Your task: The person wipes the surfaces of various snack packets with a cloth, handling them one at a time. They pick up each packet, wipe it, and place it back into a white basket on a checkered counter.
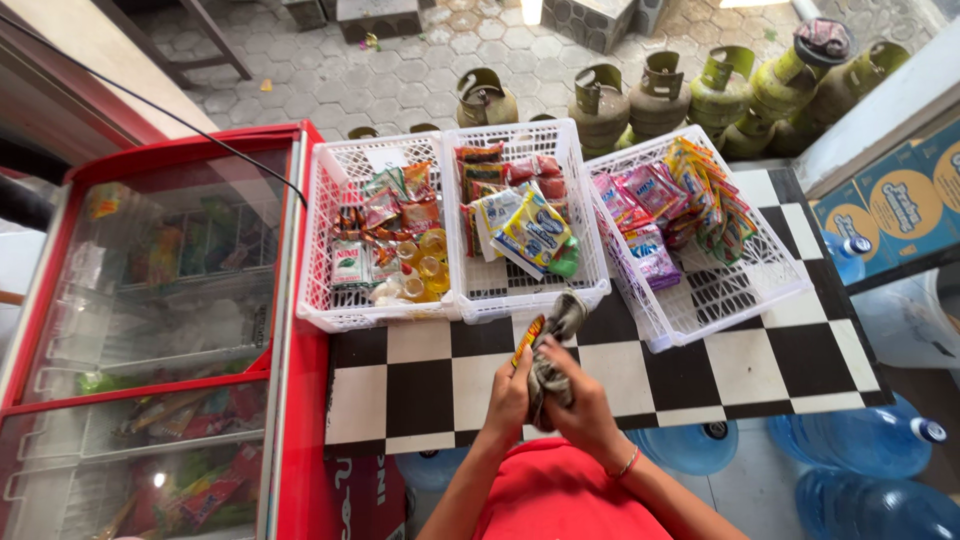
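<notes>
Both hands meet over the checkered table (420, 385): my left hand (508, 393) pinches a small packet (527, 340), my right hand (580, 405) clenches a grey rag (556, 350) against it; wiping unfinished, baskets (520, 285) just beyond.

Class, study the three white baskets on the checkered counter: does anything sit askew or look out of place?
Yes. The right basket is turned at an angle and overhangs the checkered counter edge, while the left basket and middle basket sit square. Both hands hold a grey cloth and a small packet.
</notes>
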